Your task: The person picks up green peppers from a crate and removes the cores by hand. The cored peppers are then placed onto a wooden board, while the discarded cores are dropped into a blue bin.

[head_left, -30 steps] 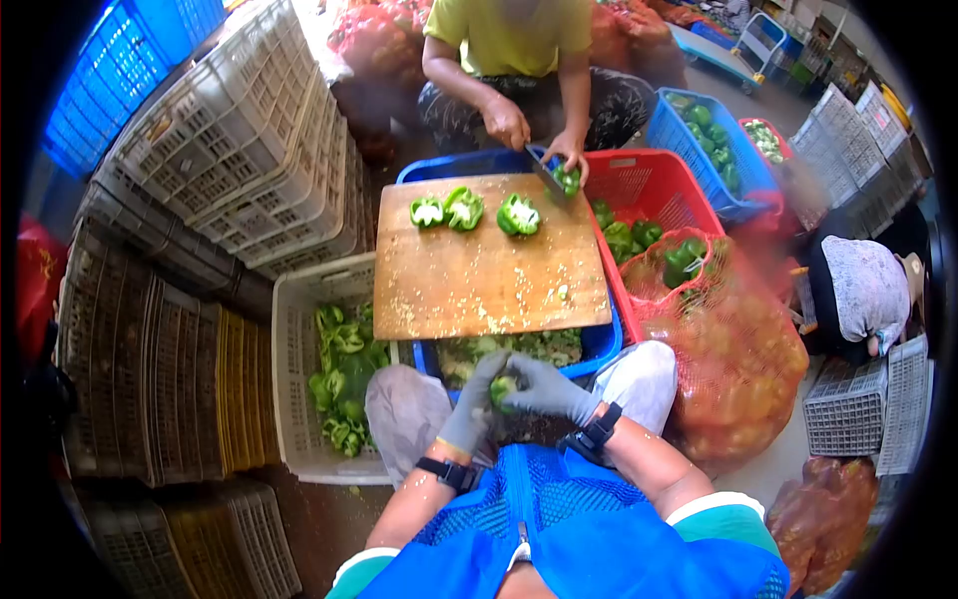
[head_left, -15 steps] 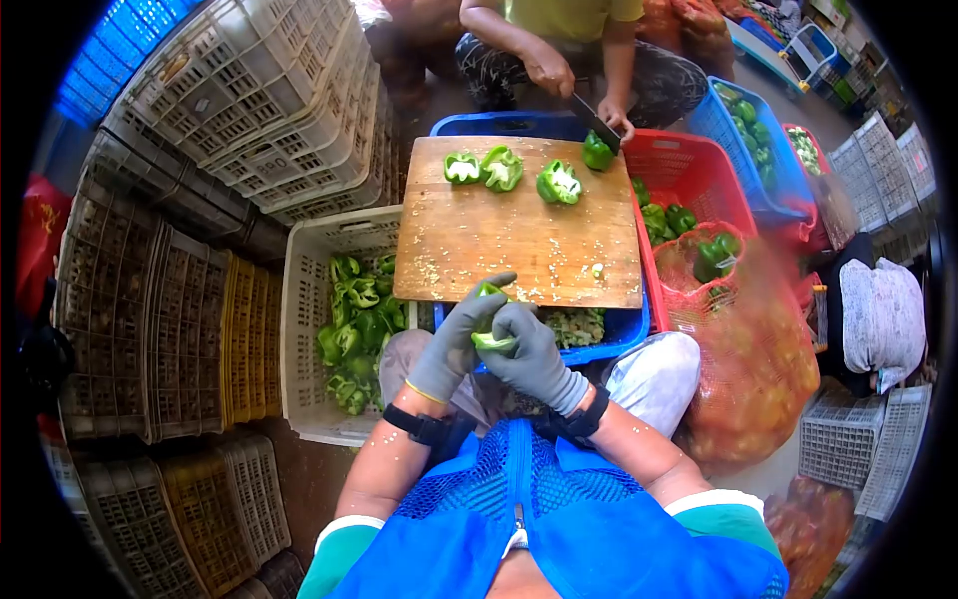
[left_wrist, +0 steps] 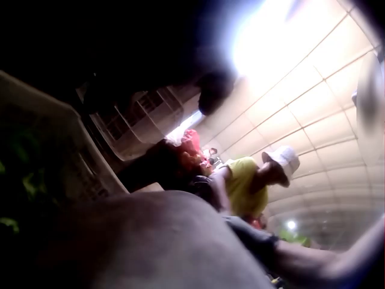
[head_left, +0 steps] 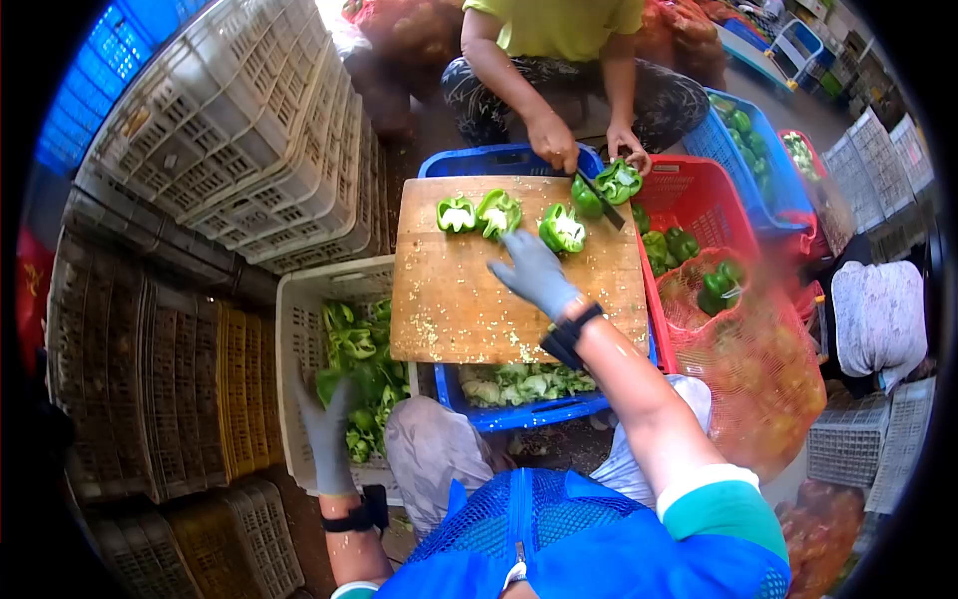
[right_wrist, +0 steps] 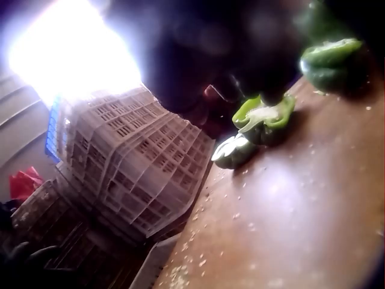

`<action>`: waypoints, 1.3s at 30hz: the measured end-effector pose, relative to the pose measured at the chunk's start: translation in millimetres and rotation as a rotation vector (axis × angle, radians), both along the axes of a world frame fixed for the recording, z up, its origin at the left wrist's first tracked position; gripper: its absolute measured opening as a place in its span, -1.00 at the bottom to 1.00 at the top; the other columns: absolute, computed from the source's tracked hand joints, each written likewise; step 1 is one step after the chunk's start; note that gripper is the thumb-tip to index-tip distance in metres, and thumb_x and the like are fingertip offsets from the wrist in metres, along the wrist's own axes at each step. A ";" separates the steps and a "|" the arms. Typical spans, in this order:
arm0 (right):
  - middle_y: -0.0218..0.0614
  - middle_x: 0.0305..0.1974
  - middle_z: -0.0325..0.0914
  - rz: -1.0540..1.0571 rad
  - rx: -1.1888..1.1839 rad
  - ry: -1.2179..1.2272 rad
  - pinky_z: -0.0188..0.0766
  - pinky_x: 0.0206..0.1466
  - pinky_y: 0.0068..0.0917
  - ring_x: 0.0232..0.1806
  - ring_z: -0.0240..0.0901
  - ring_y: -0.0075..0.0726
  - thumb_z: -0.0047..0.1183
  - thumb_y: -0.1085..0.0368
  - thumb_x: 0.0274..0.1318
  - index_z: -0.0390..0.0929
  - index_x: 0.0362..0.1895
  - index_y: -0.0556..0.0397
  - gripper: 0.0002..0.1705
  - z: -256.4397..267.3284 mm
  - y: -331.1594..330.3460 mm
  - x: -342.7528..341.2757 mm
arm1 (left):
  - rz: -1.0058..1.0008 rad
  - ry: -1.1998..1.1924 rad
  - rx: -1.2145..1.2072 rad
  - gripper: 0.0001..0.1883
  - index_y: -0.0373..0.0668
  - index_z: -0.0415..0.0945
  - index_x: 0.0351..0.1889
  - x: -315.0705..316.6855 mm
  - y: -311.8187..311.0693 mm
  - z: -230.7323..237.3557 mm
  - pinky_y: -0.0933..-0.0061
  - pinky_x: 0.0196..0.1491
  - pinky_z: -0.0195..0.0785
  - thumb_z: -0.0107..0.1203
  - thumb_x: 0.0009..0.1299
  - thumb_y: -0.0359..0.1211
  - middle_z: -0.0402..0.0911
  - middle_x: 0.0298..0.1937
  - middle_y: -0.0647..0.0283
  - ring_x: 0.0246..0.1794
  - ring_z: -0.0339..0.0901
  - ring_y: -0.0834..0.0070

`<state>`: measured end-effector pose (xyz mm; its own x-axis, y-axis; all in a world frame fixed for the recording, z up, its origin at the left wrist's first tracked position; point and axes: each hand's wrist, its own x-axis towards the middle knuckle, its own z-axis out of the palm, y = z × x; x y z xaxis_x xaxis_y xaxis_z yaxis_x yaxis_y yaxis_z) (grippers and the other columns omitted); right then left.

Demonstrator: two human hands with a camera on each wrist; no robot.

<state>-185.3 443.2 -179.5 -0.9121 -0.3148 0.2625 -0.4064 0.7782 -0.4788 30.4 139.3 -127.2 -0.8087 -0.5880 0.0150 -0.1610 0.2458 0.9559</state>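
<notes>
My gloved right hand (head_left: 537, 274) reaches over the wooden board (head_left: 479, 309), its fingers extended just below a cut green pepper (head_left: 498, 214). Another pepper piece (head_left: 456, 214) lies left of that one, and a third (head_left: 562, 230) to the right. In the right wrist view the pepper half (right_wrist: 264, 118) sits by the dark, blurred fingers. My gloved left hand (head_left: 327, 434) is at the left side over the white crate (head_left: 299, 379), fingers spread, holding nothing visible. Cut green peppers (head_left: 361, 344) fill that crate.
Across the board, a person in a yellow shirt (head_left: 564, 28) cuts a pepper with a knife (head_left: 604, 205). A blue bin (head_left: 559, 412) stands under the board. On the right are a red crate (head_left: 714, 190) and a net sack (head_left: 748, 389); stacked crates (head_left: 215, 130) rise at left.
My hands have parted: the left moved left to the white crate, the right forward over the board. The pepper piece they held is no longer in them. The other person's pepper is now split.
</notes>
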 end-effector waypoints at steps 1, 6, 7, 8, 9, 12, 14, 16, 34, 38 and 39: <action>0.04 -0.10 0.46 -0.084 0.015 -0.047 0.35 0.03 -0.15 -0.03 0.40 0.11 0.11 0.02 0.02 0.43 -0.03 0.13 -0.48 1.5 -15.7 -24.5 | 0.017 -0.001 0.140 -0.41 -0.18 0.18 0.31 1.9 7.9 11.9 0.37 0.18 0.25 0.09 0.30 -0.46 0.45 0.08 0.07 0.10 0.39 0.32; 0.05 0.08 0.37 -0.238 0.163 0.013 0.32 0.13 -0.18 0.10 0.32 0.17 -0.03 0.28 0.04 0.30 0.07 0.14 -0.53 -61.0 -52.0 -56.4 | -0.202 0.017 0.431 -0.56 -0.26 0.32 0.21 -3.6 66.4 39.1 0.44 0.17 0.28 0.04 0.34 -0.48 0.49 0.07 0.13 0.09 0.44 0.40; 0.03 0.04 0.39 -0.176 0.188 -0.046 0.33 0.11 -0.18 0.07 0.34 0.14 -0.03 0.34 -0.02 0.30 0.05 0.13 -0.53 -54.7 -48.9 -45.7 | -0.235 0.011 0.467 -0.58 -0.27 0.34 0.18 -6.6 81.5 40.9 0.45 0.16 0.30 0.03 0.34 -0.49 0.50 0.07 0.13 0.08 0.45 0.41; 0.01 0.00 0.40 -0.111 0.217 -0.103 0.35 0.08 -0.18 0.03 0.35 0.11 -0.03 0.40 -0.07 0.31 0.04 0.11 -0.53 -42.7 -43.5 -31.9 | -0.264 0.006 0.507 -0.61 -0.28 0.36 0.16 -12.5 97.0 43.5 0.46 0.15 0.31 0.02 0.35 -0.50 0.50 0.07 0.13 0.07 0.46 0.42; -0.01 -0.06 0.41 -0.091 0.163 -0.109 0.36 0.05 -0.18 -0.02 0.37 0.06 -0.01 0.43 -0.11 0.32 -0.01 0.10 -0.54 -40.5 -37.8 -13.7 | -0.284 -0.036 0.658 -0.62 -0.29 0.37 0.14 -18.2 109.0 41.0 0.46 0.13 0.32 0.03 0.34 -0.51 0.49 0.07 0.15 0.06 0.45 0.42; 0.05 -0.07 0.41 -0.025 0.046 -0.134 0.35 0.06 -0.12 0.00 0.35 0.17 -0.05 0.44 -0.11 0.33 -0.02 0.12 -0.55 -54.8 -10.6 36.9 | -0.250 -0.081 1.086 -0.46 -0.11 0.18 0.30 -34.3 144.2 18.1 0.37 0.08 0.35 0.08 0.35 -0.42 0.40 0.12 0.19 0.07 0.44 0.37; 0.11 -0.12 0.42 -0.090 -0.127 -0.232 0.37 0.02 -0.06 -0.06 0.37 0.21 -0.09 0.46 -0.09 0.34 -0.05 0.14 -0.60 -50.9 5.9 73.3 | -0.144 -0.175 1.194 -0.39 0.09 0.10 0.34 -44.5 165.7 -34.2 0.05 0.07 0.32 0.12 0.36 -0.26 0.24 0.28 0.09 0.22 0.29 0.16; 0.14 -0.11 0.41 -0.111 -0.220 -0.340 0.36 0.04 -0.03 -0.07 0.35 0.28 -0.17 0.47 -0.07 0.35 -0.02 0.18 -0.59 -16.8 16.0 120.5 | -0.023 -0.381 1.276 -0.38 0.19 0.09 0.33 -49.4 188.7 -27.9 -0.09 0.08 0.26 0.14 0.36 -0.20 0.19 0.29 0.13 0.27 0.20 0.08; -0.20 -0.25 0.56 0.171 -0.504 -0.353 0.41 -0.15 -0.37 -0.23 0.50 -0.26 0.30 0.17 -0.09 0.53 -0.15 0.09 -0.58 54.2 61.3 245.2 | -0.549 -0.166 1.193 -0.66 -0.18 0.40 -0.03 1.2 220.0 -23.9 0.39 -0.23 0.50 0.17 0.23 -0.42 0.56 -0.24 0.23 -0.29 0.56 0.42; -0.09 -0.33 0.49 -0.143 -0.485 0.072 0.39 -0.19 -0.26 -0.26 0.46 0.01 0.31 0.17 -0.09 0.50 -0.21 0.13 -0.59 59.9 50.4 247.6 | -0.081 0.156 1.423 -0.75 -0.12 0.31 -0.15 -14.0 216.3 -45.2 0.30 -0.42 0.53 0.14 0.30 -0.38 0.54 -0.39 0.17 -0.49 0.54 0.34; -0.07 -0.30 0.49 -0.256 -0.512 0.095 0.39 -0.18 -0.23 -0.25 0.45 0.05 0.29 0.16 -0.08 0.50 -0.21 0.11 -0.60 61.5 52.0 243.5 | -0.034 0.187 1.391 -0.75 -0.11 0.32 -0.15 -17.6 199.7 -47.4 0.31 -0.42 0.53 0.15 0.31 -0.36 0.53 -0.40 0.17 -0.50 0.53 0.35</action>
<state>58.2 495.3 -118.0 -0.9075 0.1014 0.4077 -0.2953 0.5364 -0.7906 12.8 339.1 -174.6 -0.8734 -0.1906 -0.4482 -0.0193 -0.9060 0.4228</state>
